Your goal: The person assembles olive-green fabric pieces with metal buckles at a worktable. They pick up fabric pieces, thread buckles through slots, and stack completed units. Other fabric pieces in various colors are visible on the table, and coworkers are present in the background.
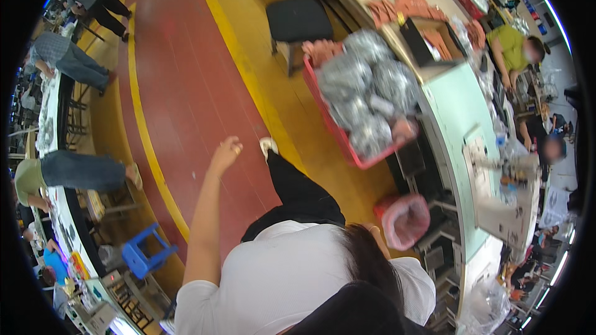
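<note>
My left hand point(228, 151) is held out over the red walkway, its fingers loosely bent and apart, with nothing seen in it. A bare part of my right arm or hand point(377, 239) shows beside my dark hair, close to a pink-lined waste bin point(406, 222); its fingers are hidden. Ahead on the right stands a red crate point(329, 118) piled with clear plastic bags of grey items point(370, 77). Orange-pink fabric pieces point(323, 51) stick out at its far corner.
A black-seated stool point(300, 19) stands beyond the crate. Along the right runs a pale green table point(456, 102) with a sewing machine point(506, 195) and an open black box point(433, 42). At left are a blue plastic stool point(148, 251) and several people at a long bench.
</note>
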